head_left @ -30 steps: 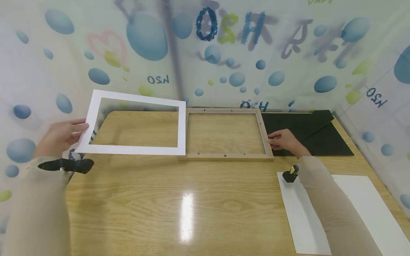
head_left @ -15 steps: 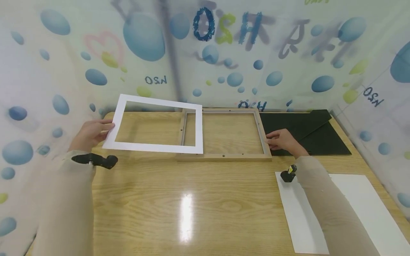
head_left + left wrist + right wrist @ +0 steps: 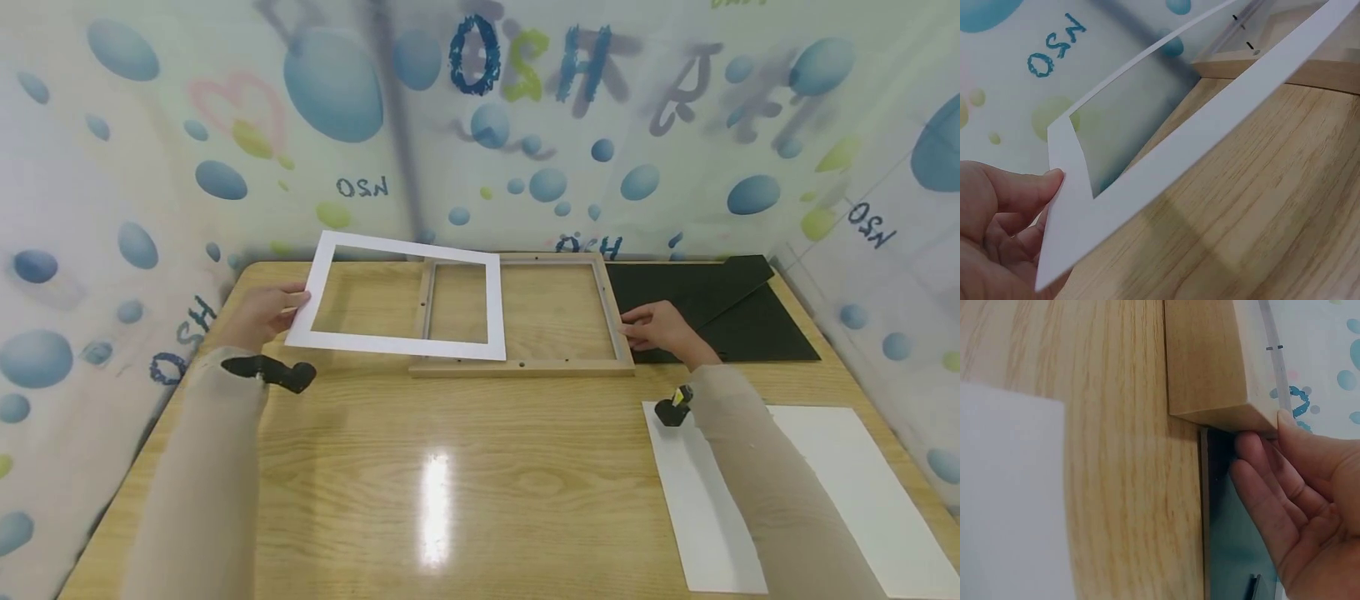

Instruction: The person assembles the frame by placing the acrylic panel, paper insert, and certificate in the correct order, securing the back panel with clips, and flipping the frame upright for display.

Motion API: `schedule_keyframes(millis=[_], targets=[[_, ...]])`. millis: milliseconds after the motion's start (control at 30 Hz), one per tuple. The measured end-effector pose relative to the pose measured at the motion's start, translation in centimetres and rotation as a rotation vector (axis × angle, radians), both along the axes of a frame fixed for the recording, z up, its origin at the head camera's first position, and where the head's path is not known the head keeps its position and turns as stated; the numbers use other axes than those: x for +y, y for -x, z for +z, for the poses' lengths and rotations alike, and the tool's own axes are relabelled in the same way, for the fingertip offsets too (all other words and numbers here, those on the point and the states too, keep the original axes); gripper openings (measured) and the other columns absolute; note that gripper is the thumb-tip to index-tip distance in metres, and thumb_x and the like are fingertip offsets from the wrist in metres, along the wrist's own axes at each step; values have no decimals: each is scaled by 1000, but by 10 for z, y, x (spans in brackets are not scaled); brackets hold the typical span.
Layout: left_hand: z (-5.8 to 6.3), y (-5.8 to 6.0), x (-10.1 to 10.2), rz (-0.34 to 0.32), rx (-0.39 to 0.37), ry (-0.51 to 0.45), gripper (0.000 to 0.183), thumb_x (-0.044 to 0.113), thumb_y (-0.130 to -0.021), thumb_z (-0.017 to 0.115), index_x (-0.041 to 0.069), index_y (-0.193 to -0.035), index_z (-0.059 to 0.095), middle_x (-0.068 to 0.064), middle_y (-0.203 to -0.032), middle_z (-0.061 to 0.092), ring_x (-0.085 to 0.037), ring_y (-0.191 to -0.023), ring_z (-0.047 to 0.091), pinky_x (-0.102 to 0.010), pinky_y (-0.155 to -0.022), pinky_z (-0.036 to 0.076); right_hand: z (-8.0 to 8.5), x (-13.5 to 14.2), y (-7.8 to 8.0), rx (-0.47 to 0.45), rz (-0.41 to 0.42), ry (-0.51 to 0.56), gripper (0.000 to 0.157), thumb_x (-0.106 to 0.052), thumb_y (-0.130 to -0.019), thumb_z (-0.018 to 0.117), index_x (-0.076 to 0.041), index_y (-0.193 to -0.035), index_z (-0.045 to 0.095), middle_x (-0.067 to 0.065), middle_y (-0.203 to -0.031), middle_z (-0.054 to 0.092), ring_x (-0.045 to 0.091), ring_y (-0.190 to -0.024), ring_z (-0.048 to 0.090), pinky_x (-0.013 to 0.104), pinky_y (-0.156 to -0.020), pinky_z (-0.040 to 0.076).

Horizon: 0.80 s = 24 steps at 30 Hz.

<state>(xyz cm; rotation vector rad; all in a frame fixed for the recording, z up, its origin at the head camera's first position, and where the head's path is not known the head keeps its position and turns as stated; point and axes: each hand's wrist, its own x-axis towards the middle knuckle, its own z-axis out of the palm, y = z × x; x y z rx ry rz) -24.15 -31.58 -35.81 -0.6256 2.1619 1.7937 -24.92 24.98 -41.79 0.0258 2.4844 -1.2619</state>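
Left grip pinches white mat, not yet down; right grip holds wooden frame, black panel lying beside that grip.

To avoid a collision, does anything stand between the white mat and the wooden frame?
Nothing visible does: the white mat, held in the left grip, reaches over the wooden frame from the left; the right grip is on the frame's right edge.
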Motion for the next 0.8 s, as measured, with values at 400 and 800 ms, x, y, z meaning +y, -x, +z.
schedule_keyframes(millis=[400,800], targets=[[-14,8,30,-33,-24,33,51,15,-94,51,5,-141,33,-10,-136,35,-11,-95,46,-25,-91,40,1,0,-2,19,9,-3,40,-12,-90,59,13,-120,51,11,-84,65,15,-69,63,34,-68,55],[-20,15,61,-13,-8,-17,47,8,-94,51,2,-139,37,-11,-134,38,-10,-92,47,-26,-91,41,-2,1,-1,25,7,12,39,-12,-90,59,13,-119,52,11,-83,66,15,-69,64,34,-67,55]])
